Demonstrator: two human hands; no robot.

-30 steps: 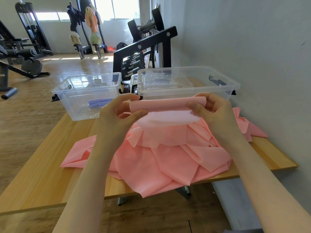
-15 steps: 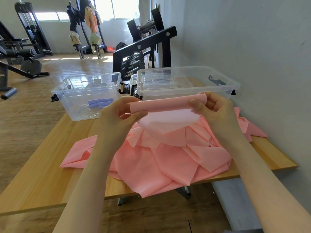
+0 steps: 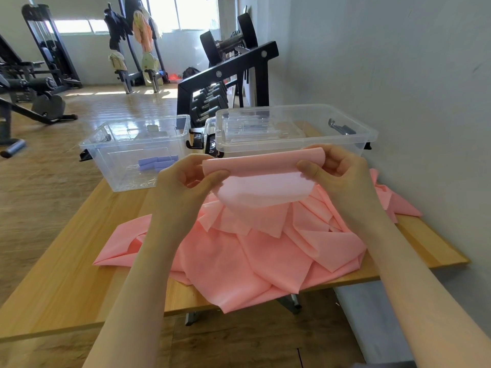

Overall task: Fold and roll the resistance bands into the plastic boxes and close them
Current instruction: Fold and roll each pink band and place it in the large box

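A pink resistance band (image 3: 261, 181) is held up above the table, its top edge folded over into a loose roll. My left hand (image 3: 186, 181) pinches the roll's left end and my right hand (image 3: 336, 171) pinches its right end. The rest of the pink band (image 3: 255, 251) lies crumpled in a heap on the wooden table (image 3: 79, 261) below. Behind the hands stand two clear plastic boxes: the left box (image 3: 132, 152) is open and holds purple rolled bands (image 3: 156, 163); the right box (image 3: 292, 131) has lids lying inside it.
A grey wall (image 3: 398, 75) runs along the table's right side. A black dumbbell rack (image 3: 225, 83) stands just behind the boxes. Gym machines stand on the wooden floor at far left. The pink heap hangs over the table's near edge.
The roll has tilted slightly, its right end now higher. The loose flap under it hangs a little lower and wider. Both hands keep their hold.
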